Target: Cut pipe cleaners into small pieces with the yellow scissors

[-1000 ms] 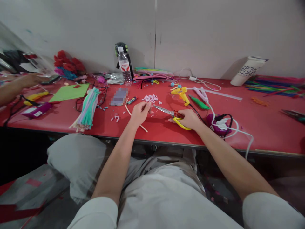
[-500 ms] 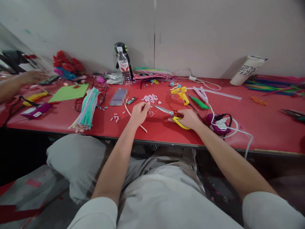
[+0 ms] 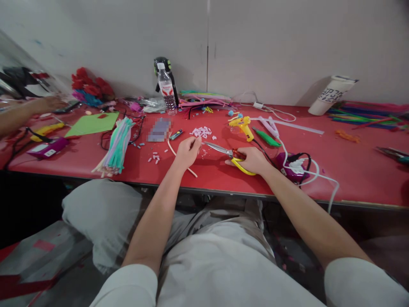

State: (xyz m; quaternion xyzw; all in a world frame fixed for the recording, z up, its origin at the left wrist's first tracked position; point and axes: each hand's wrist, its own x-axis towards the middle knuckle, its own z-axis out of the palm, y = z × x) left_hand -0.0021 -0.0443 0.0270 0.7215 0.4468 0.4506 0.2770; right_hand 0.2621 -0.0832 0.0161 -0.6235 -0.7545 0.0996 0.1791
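Right hand (image 3: 254, 159) is gripping the yellow-handled scissors (image 3: 219, 147) over the red table (image 3: 220, 181), blades pointing toward the left hand (image 3: 188, 152), which is pinching thumb to fingers (can't tell what, if anything, is between), hands apart, pink pieces (image 3: 202, 131) lying just beyond the left fingertips.

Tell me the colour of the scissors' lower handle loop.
Yellow. The lower handle loop shows best in the head view, at the right hand.
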